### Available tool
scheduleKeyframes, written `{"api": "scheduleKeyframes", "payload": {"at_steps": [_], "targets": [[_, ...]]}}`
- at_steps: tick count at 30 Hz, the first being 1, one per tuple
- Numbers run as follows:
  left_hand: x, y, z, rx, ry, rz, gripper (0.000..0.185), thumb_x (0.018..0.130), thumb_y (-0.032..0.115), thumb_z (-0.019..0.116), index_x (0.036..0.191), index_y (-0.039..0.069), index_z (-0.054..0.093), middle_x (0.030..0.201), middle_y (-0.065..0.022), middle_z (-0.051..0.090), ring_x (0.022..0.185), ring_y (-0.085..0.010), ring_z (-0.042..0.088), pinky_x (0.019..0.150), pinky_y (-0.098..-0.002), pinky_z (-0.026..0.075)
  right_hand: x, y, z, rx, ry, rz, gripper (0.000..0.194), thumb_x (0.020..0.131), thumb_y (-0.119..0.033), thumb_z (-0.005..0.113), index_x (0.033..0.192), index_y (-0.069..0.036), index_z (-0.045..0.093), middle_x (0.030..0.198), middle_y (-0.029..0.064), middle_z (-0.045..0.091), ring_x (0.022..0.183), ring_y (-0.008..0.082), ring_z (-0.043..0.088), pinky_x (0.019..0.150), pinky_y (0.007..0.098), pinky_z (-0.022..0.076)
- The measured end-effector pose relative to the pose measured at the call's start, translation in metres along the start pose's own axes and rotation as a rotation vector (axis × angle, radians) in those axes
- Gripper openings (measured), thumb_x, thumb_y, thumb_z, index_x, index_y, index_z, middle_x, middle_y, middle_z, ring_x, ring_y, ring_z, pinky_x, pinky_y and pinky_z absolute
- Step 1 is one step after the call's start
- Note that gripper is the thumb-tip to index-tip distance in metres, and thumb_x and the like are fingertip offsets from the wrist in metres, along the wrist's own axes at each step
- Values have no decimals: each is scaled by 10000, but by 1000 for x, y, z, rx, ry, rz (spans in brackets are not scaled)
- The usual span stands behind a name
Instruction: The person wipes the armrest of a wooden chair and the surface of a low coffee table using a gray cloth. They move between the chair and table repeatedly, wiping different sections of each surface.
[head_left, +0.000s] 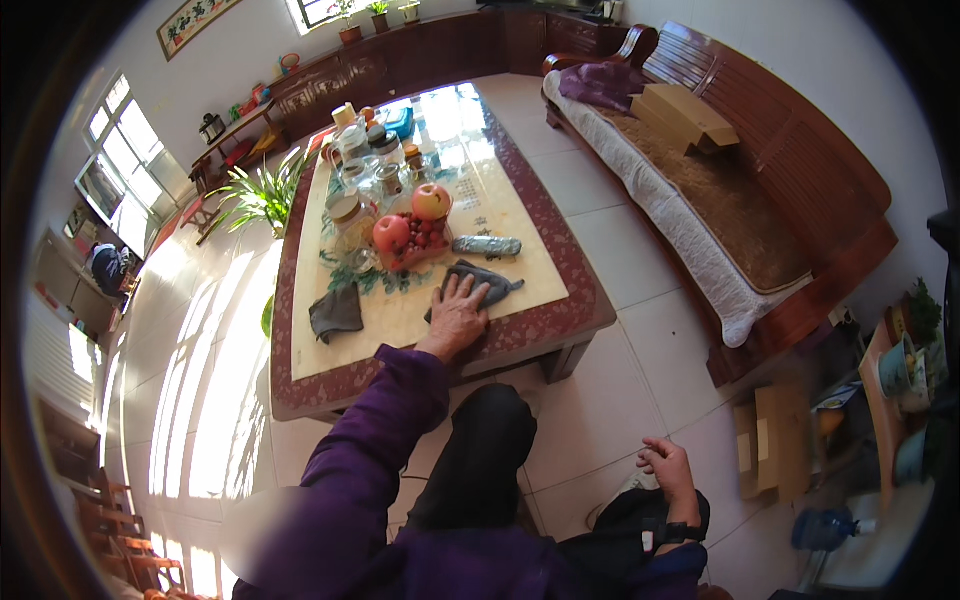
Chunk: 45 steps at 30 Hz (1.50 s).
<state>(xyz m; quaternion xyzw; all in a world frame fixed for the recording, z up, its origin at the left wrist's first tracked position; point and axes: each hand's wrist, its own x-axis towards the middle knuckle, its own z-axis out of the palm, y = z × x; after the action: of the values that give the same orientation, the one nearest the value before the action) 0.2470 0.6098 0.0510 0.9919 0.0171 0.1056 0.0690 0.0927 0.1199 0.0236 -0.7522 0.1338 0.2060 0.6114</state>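
Observation:
My left hand (456, 315) lies flat with spread fingers on a dark grey cloth (491, 283) near the front edge of the marble-patterned table (525, 330). Left of it, a second dark cloth (337, 311) lies crumpled on the table. Just beyond my hand are a silvery elongated case (487, 245) and a container of small red fruit (426, 231) with a red apple (391, 233) and another apple (431, 202). My right hand (666, 459) hangs above the floor beside my knee, fingers loosely curled, with no object visible in it.
Glass jars (346, 214) crowd the table's far left. A wooden sofa (810, 172) with a cardboard box (686, 116) stands at the right; another carton (780, 442) and a blue water bottle (821, 529) are nearer. A potted plant (266, 196) stands left. A person (109, 268) is at the far left.

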Motion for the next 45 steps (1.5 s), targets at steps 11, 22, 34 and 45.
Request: {"api": "scheduleKeyframes", "payload": {"at_steps": [11,22,34,45], "targets": [[-48,-131,-15,15,22,-340,610,909,346,582,1485,152,535,1593,-169,433,1513,-394,310,1244,-493,222,-4,-3,3,-59,-23,-40,321,935,-91,668,1230,34,686,897,56,720,779,119,690,678,256,534],[2,-89,20,-122,83,-203,535,945,329,564,1426,95,583,1540,-227,480,1461,-480,355,1215,-496,273,3,-9,11,-70,-49,-112,322,927,-79,668,1223,49,681,923,76,715,785,137,678,734,286,554],[69,102,50,-259,-18,165,502,955,298,620,1429,139,578,1575,-173,435,1505,-443,294,1225,-574,217,14,-10,11,-47,-52,-29,335,925,-74,674,1243,33,681,881,35,694,782,114,669,705,257,531],[20,109,18,-291,-101,562,507,926,237,671,1423,225,576,1551,-128,452,1486,-395,330,1221,-554,247,20,-8,13,-97,-87,30,346,942,-103,662,1269,10,667,908,45,716,783,117,685,664,252,515]]}}
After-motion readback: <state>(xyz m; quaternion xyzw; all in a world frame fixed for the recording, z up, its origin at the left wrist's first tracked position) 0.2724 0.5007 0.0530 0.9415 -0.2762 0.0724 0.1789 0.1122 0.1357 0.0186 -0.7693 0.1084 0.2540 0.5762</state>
